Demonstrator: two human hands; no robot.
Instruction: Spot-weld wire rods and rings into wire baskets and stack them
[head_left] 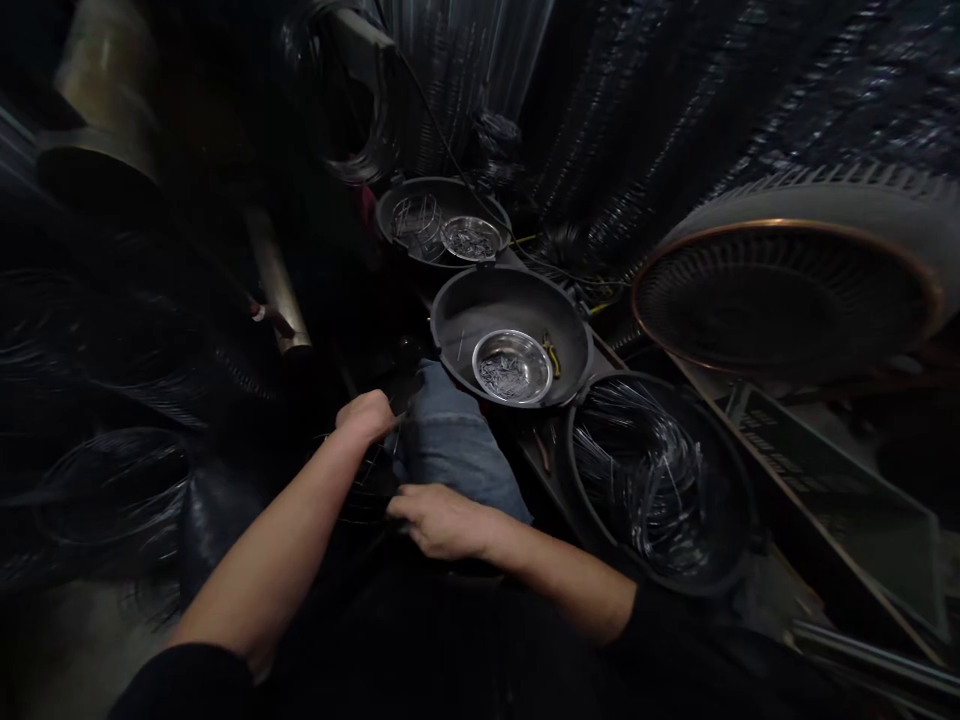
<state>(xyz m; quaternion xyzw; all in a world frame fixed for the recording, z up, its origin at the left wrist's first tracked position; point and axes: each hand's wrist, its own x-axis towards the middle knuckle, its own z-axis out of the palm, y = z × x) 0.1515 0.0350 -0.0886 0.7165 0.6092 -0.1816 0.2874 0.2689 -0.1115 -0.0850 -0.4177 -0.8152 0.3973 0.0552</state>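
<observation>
My left hand (364, 414) is closed, with a thin piece showing past its fingers toward the jeans-clad leg (457, 430). Lower and to the right, my right hand (439, 518) is closed too, its fingertips pinched together. Between the two hands is a dark wire frame (373, 468) with crossing thin rods, and both hands grip its edge. Much of the frame is lost in shadow. Just beyond the leg sits a round grey pan (465, 320), holding a steel bowl (541, 352) of small metal pieces and yellow-handled pliers (552, 355).
Another pan (390, 205) behind holds wire pieces and a second small bowl (491, 228). Nearer right, a dark tub (735, 500) contains bundled wire (645, 470). A large round fan-like guard (787, 290) stands at right. Wire coils (367, 160) hang at the back.
</observation>
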